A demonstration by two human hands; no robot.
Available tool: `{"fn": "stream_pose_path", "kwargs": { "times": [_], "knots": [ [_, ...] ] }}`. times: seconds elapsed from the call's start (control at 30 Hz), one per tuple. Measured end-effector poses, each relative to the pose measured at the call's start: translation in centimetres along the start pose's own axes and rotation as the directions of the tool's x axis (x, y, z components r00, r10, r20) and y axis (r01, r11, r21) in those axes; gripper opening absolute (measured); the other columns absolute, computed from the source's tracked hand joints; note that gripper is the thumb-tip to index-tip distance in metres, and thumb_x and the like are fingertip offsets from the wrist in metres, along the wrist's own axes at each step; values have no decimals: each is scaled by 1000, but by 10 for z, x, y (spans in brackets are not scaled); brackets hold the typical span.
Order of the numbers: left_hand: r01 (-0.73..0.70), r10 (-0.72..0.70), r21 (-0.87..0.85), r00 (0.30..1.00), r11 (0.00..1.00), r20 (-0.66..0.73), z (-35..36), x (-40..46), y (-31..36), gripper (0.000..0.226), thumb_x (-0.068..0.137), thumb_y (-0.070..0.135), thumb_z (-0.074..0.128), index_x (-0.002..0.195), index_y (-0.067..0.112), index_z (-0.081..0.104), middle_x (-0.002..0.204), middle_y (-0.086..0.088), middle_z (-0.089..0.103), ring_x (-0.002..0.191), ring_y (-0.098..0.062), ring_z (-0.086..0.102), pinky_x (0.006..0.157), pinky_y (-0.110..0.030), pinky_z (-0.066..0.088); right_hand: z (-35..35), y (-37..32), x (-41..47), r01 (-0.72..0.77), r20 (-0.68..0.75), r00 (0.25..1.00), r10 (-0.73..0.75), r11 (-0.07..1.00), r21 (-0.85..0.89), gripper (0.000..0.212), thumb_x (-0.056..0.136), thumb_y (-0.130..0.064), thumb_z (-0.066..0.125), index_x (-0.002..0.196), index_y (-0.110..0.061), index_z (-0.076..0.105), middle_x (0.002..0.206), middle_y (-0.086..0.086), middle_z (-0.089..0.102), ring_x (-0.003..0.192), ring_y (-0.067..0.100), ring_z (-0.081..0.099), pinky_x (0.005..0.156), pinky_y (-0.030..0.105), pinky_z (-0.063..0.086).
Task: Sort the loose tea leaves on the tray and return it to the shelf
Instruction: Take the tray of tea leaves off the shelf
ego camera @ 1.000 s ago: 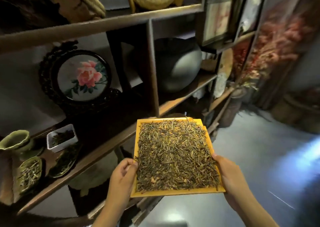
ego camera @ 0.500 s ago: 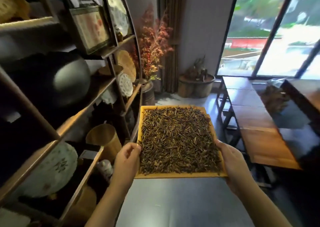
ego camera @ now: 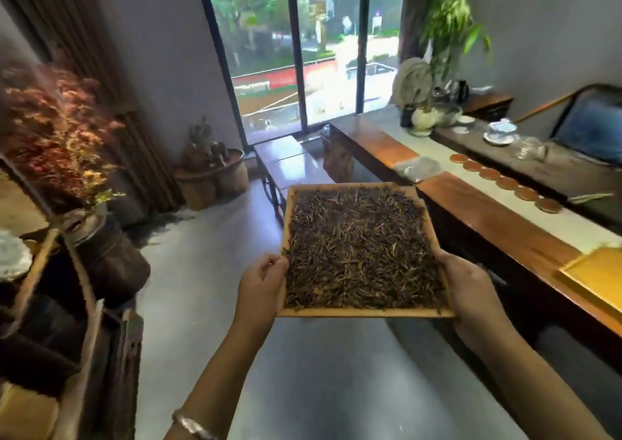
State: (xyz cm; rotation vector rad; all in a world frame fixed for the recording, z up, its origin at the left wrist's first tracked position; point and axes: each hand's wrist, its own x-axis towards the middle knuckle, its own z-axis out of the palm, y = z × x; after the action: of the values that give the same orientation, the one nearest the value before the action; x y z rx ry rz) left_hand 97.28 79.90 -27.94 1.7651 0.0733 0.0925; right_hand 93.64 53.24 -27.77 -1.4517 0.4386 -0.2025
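Both of your hands carry the tray (ego camera: 366,312), a shallow square of pale wood held level in the air over the grey floor (ego camera: 208,271), with the long wooden table (ego camera: 498,227) just to its right. The tea leaves (ego camera: 361,248), dark brown with lighter golden strands, cover the tray's bed from rim to rim in one even layer. Your left hand (ego camera: 261,280) clasps the tray's left edge near the close corner, fingers curled under and the thumb pressed on top of the rim, touching the outermost leaves. Your right hand (ego camera: 468,283) clamps the right edge the same way, thumb lying along the rim. A silver bracelet (ego camera: 193,425) sits on your left wrist, below the tray at the bottom of the view. To the right of the tray, on the table, a row of round brown coasters (ego camera: 505,182) runs along a pale runner, and a second yellow tray (ego camera: 597,278) lies at the table's near end. Beyond the tray stands a tall window (ego camera: 299,52) with dark frames. To the left of the tray you have a vase of reddish dried branches (ego camera: 57,130) and, at the frame's edge, the end of the wooden shelf (ego camera: 80,305).
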Motion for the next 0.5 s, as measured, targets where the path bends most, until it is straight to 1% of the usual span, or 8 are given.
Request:
{"fn": "stream_pose_path", "kwargs": {
  "times": [0.07,0.17,0.2,0.27,0.33,0.37,0.47,0.5],
  "knots": [
    [-44,42,22,995,999,87,45,11,7,19,96,12,53,84,6,66,81,-12,67,78,-16,59,73,-34,46,-41,-3,7,-20,-107,994,22,999,25,34,96,-31,49,84,-11,73,90,16,74,87,34,69,77,46,53],
    [-111,106,10,968,994,228,109,23,20,20,96,8,53,80,0,62,73,-5,61,68,-9,54,64,-23,43,-94,-7,9,-11,-230,973,29,997,80,31,97,-30,48,89,-12,71,88,12,75,85,30,71,72,40,54],
    [-125,122,-6,955,992,269,128,27,24,20,95,9,54,79,-1,62,71,-4,60,67,-8,54,63,-23,43,-108,-8,9,-3,-256,966,28,995,98,30,98,-30,47,90,-13,71,88,10,76,84,28,72,70,38,54],
    [-152,151,-26,924,988,352,166,33,32,24,90,18,56,80,-2,62,74,-7,60,72,-13,55,68,-29,43,-136,-10,7,5,-318,947,40,991,137,28,98,-29,46,91,-15,69,86,8,76,81,24,73,69,37,53],
    [-162,147,-4,885,987,442,205,39,38,25,87,25,55,77,4,62,74,-9,60,75,-18,54,73,-34,41,-164,-10,6,20,-408,912,46,988,155,27,98,-29,46,92,-16,69,85,7,76,82,25,72,74,40,54],
    [-165,138,15,869,986,476,223,41,39,23,90,25,56,75,9,62,73,-6,60,73,-15,54,73,-32,40,-177,-8,6,26,-444,895,49,987,161,27,98,-29,46,92,-16,69,85,7,76,83,25,72,77,41,53],
    [-223,171,15,788,975,591,274,48,48,23,95,15,56,72,14,61,68,-1,57,63,-1,51,59,-13,39,-209,-4,11,33,-539,838,78,980,194,27,97,-29,48,96,-13,69,88,9,76,90,29,70,83,44,52],
    [-226,173,4,756,974,632,291,52,50,21,93,18,56,72,13,60,68,-2,56,63,-1,51,59,-13,38,-219,-2,14,30,-571,816,90,980,197,27,97,-30,49,98,-12,69,91,10,76,93,30,69,88,48,51]
  ]
}}
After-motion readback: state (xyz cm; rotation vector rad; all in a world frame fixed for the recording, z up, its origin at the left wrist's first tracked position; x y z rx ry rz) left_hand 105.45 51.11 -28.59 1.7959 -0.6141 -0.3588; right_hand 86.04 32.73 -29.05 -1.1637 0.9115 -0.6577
